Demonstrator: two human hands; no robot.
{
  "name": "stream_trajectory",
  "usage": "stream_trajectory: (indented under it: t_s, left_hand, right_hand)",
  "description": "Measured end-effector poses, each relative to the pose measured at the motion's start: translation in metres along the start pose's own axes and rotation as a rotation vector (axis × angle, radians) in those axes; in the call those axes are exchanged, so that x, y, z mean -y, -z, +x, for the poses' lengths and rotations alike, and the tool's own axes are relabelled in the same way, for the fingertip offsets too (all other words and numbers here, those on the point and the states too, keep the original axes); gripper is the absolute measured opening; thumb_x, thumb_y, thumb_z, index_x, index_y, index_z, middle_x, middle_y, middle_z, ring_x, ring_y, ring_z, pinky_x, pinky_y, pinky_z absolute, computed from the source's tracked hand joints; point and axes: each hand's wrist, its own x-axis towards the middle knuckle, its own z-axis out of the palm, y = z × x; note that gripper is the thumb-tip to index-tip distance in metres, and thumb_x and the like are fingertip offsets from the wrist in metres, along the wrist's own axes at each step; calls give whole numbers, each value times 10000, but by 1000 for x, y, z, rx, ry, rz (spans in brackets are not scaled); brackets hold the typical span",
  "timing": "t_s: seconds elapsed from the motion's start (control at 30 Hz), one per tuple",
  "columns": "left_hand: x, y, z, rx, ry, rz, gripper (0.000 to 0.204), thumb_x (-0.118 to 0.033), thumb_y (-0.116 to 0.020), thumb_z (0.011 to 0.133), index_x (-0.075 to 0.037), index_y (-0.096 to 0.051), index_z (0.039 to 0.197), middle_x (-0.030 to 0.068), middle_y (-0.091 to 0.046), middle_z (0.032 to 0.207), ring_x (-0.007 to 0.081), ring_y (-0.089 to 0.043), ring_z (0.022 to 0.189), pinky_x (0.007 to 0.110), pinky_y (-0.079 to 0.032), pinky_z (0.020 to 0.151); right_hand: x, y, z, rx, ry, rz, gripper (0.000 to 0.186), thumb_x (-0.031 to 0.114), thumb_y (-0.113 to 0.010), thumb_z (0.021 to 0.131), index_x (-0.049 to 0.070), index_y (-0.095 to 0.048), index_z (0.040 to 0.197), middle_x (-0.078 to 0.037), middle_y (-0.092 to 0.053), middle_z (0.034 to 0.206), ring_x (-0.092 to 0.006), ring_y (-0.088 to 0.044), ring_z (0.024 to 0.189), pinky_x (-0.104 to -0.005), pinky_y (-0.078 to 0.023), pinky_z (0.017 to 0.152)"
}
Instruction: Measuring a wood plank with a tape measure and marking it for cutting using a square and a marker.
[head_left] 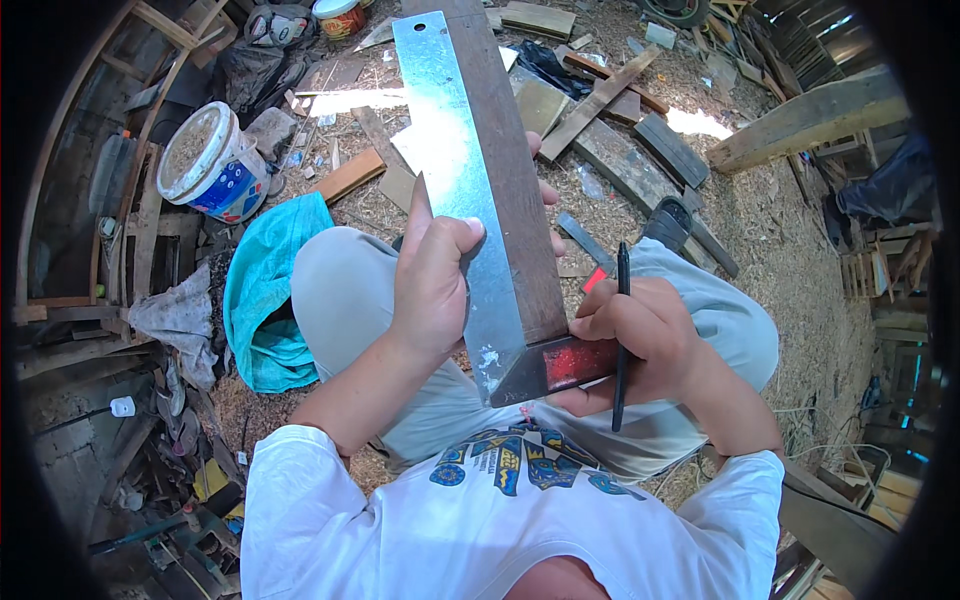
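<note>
A try square [442, 130] with a shiny metal blade lies along a brown wooden board [518, 200], both pointing away from me above my lap. Its dark stock with a red patch crosses the board's near end. My left hand [432, 275] is closed around board and blade, thumb pressed on the metal, with its fingertips showing past the board's right edge. My right hand [650, 325] grips the stock from the right. A black pen [621, 350] is also tucked in this hand, standing lengthwise across the fingers.
Offcuts and planks [625, 165] litter the sawdust-covered floor ahead. Beyond my right hand lies a tool with a grey blade and red part [585, 240]. At left are a white-and-blue bucket [215, 165] and turquoise cloth [265, 300]. A thick beam [810, 120] juts in at right.
</note>
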Motion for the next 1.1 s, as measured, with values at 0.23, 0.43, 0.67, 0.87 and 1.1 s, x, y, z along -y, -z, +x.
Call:
stream_trajectory:
  t_s: [0.23,0.43,0.67,0.87,1.1]
  left_hand:
    - [-1,-4,1,-14,27,16,697,-65,-382,895,0,-270,1580,269,-456,1572,361,-628,1231,515,-631,947]
    - [9,-6,-7,54,76,112,714,-51,-392,880,-19,-252,1579,273,-433,1596,363,-631,1263,518,-630,955]
    - [27,-13,-28,150,210,138,785,14,-410,852,-56,-197,1604,270,-389,1630,344,-619,1306,507,-608,993]
    - [42,-8,-44,207,291,231,841,28,-413,816,-72,-171,1615,250,-431,1596,328,-621,1308,486,-576,1043]
    - [49,-12,-49,232,341,266,843,44,-414,817,-79,-160,1611,234,-485,1534,311,-628,1309,470,-518,1108]
  right_hand:
    - [-3,26,9,45,-4,31,592,504,-894,790,31,-672,1069,-82,-658,869,-257,-649,733,-357,-494,672]
    - [-9,29,0,-437,-230,417,440,351,-537,1097,-28,-562,1321,-116,-660,1032,-155,-620,821,-322,-503,751]
    - [-15,37,11,-535,-352,221,267,9,-643,930,0,-690,1192,-98,-741,1013,-164,-716,963,-330,-560,879]
    - [-19,43,20,-619,-254,-1,203,59,-667,936,9,-730,1123,-105,-728,898,-183,-714,810,-333,-568,748]
    - [-26,43,25,-726,-291,-57,110,94,-670,981,6,-673,1049,-79,-684,780,-130,-664,679,-298,-526,633]
